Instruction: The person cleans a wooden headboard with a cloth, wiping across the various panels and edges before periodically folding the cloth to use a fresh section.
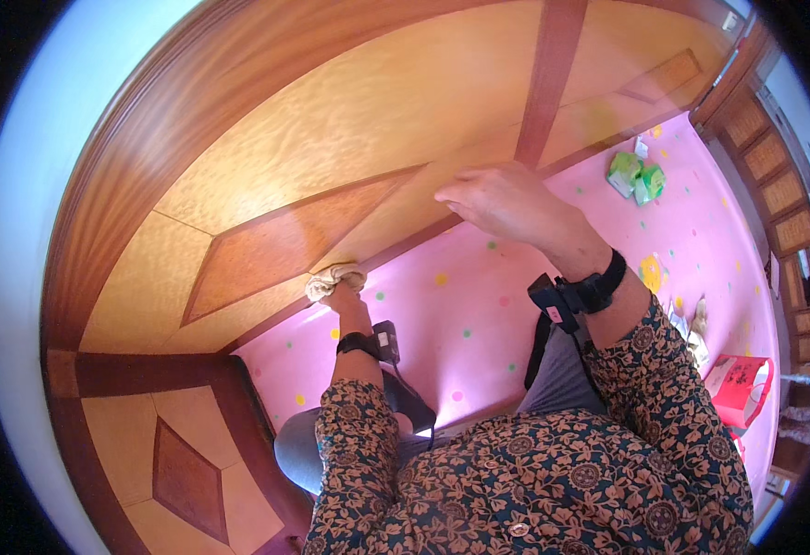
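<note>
My left hand grips a bunched beige cloth and presses it against the lower part of a glossy wood panel. The cloth touches near the panel's bottom edge, beside a darker diamond inlay. My right hand is raised in front of the panel, to the right of the cloth, back of the hand towards me. Its fingers bend together, and their undersides are hidden, so I cannot tell whether it touches the panel. Both wrists wear black straps with small boxes.
A pink dotted covering spreads beneath my arms. Green plastic packs lie at the upper right. A red paper bag sits at the right, near pale crumpled items. Another inlaid wood panel stands at the lower left.
</note>
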### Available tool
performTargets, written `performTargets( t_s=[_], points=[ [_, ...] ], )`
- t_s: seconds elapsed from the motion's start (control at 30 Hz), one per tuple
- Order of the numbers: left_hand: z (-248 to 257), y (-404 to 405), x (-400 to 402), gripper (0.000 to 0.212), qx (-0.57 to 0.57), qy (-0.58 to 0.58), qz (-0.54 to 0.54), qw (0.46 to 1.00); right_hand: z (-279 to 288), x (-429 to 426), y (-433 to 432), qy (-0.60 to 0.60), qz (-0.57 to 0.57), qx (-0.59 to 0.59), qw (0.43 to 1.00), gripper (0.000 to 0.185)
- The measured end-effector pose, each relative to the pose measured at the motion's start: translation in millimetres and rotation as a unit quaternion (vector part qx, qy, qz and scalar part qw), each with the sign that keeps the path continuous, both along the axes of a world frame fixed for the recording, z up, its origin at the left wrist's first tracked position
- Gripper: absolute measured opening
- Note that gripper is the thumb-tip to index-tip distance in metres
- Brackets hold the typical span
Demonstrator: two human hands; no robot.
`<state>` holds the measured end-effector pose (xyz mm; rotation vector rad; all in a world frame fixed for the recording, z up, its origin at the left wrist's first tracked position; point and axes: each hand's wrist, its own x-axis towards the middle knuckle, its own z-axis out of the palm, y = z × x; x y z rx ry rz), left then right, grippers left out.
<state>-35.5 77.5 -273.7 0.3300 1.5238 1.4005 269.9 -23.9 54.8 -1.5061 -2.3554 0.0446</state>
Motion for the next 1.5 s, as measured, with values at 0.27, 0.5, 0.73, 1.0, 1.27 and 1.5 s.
performTargets(
  t_s=[0.27, 0.5, 0.73, 1.0, 1.27, 1.5],
  points=[
    [116.5, -28.3, 87.7, 0.033, 0.031, -0.141, -0.158, 0.977, 3.0, -10.3, 1.5, 0.034, 0.025, 0.041, 0.998, 0.013],
    [183.8, -33.9, 145.0, 0.029, 0.124, -0.193, -0.264, 0.937, -3.9, -3.8, 6.6, -0.032, 0.024, 0.038, 0.998, 0.011],
    [153.5, -23.7, 158.1, 0.028, 0.122, -0.229, -0.282, 0.924, -3.5, -11.8, -8.0, 0.036, 0.053, 0.06, 0.996, 0.01],
    [55.6, -7.7, 156.1, 0.024, 0.053, -0.253, -0.295, 0.92, 2.2, 1.1, -32.7, -0.038, 0.019, -0.047, 0.998, 0.011],
    [54.8, -20.6, 198.9, 0.025, 0.019, -0.27, -0.45, 0.851, 7.1, 21.0, -71.2, -0.006, -0.039, -0.052, 0.998, 0.015],
    [106.5, -12.9, 264.9, 0.027, 0.068, -0.307, -0.538, 0.782, -3.9, 25.3, -64.0, -0.042, -0.057, -0.091, 0.993, 0.017]
  ],
)
